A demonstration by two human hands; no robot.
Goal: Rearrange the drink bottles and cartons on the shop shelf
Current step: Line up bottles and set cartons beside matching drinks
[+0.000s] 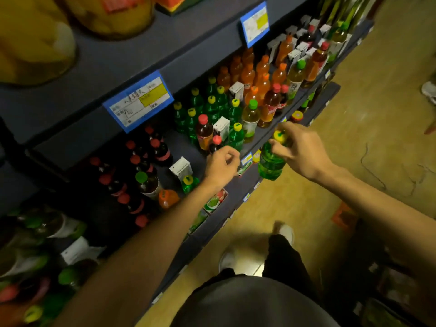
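Note:
My right hand grips a green bottle with a yellow cap by its neck, holding it in the air just off the front edge of the shelf. My left hand hovers over the shelf front with its fingers curled, right beside a dark bottle with a red cap; whether it holds that bottle I cannot tell. On the shelf stand green bottles, orange bottles, dark red-capped bottles and small white cartons.
An upper shelf with blue price tags overhangs the drinks. A lower shelf runs to the right. More bottles crowd the near left. Yellowish floor lies to the right, with my feet and dark boxes on it.

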